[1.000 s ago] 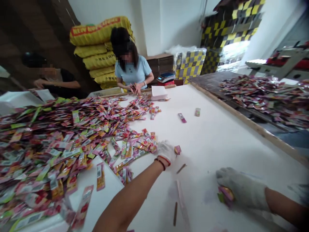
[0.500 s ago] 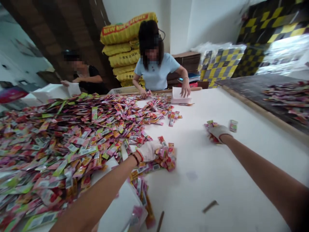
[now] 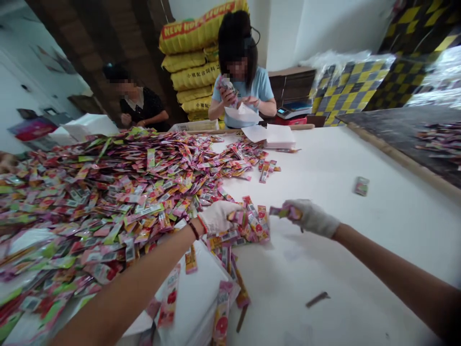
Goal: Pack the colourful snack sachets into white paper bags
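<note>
My left hand [image 3: 219,216], in a white knit glove with a dark bracelet at the wrist, is closed on a few small pink sachets [image 3: 238,216] above the pile's right edge. Right beside its fingers lie loose sachets [image 3: 256,226] with red fruit pictures. My right hand [image 3: 316,218], gloved too, grips a small bunch of sachets [image 3: 288,212] over the white table [image 3: 324,262]. A short gap separates the two hands. Below my left forearm, a stack of white sheets [image 3: 194,293] carries a few more sachets.
A big heap of sachets [image 3: 118,192] covers the table's left side. One green sachet packet [image 3: 361,186] lies at the right, a brown strip [image 3: 317,299] nearer me. Across the table a person in light blue [image 3: 264,86] handles sachets and paper; another person [image 3: 144,105] works farther left.
My right hand has moved left with its sachets, close to my left hand. The person opposite has lifted sachets and a white sheet. The view has shifted slightly.
</note>
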Demonstrator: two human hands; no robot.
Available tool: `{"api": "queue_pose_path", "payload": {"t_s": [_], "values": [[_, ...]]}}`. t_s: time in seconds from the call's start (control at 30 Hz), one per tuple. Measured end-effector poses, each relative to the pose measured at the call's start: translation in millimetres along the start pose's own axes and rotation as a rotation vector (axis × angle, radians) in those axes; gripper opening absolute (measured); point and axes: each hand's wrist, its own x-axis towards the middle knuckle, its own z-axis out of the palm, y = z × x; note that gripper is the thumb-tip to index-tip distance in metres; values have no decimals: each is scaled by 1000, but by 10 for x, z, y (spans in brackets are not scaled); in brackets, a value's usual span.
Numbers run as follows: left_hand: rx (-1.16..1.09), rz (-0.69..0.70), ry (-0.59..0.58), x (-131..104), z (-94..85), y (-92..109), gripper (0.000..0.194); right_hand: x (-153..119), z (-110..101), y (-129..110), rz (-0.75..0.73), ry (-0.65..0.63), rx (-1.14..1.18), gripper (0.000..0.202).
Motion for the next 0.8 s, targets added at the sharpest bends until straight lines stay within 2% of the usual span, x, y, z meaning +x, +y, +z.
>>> {"api": "queue_pose_path", "payload": {"t_s": [0.07, 0.13, 0.27, 0.37, 0.47, 0.53, 0.63, 0.7, 0.8], "values": [[176, 107, -103, 25, 59, 45, 47, 133, 83, -289, -255, -103, -159, 35], [319, 111, -164, 65, 155, 69, 42, 250, 145, -490, -332, -203, -304, 36], [310, 90, -138, 68, 285, 82, 37, 225, 212, -581, -218, -299, -440, 27], [305, 97, -78, -19, 285, 113, 31, -14, 213, -499, -146, -250, -457, 30], [261, 38, -21, -123, 242, 126, 23, -285, 160, -416, -46, -213, -410, 26], [97, -43, 17, -171, 205, 95, 20, -428, 94, -377, 92, -280, -280, 21], [-183, -209, 70, -190, 146, 24, 27, -561, -29, -332, 262, -431, 11, 15], [-239, -257, 91, -172, 111, 4, 32, -603, -104, -314, 305, -492, 39, 8], [-197, -230, 81, -103, 98, 39, 32, -615, -179, -325, 317, -527, 2, 7]]}}
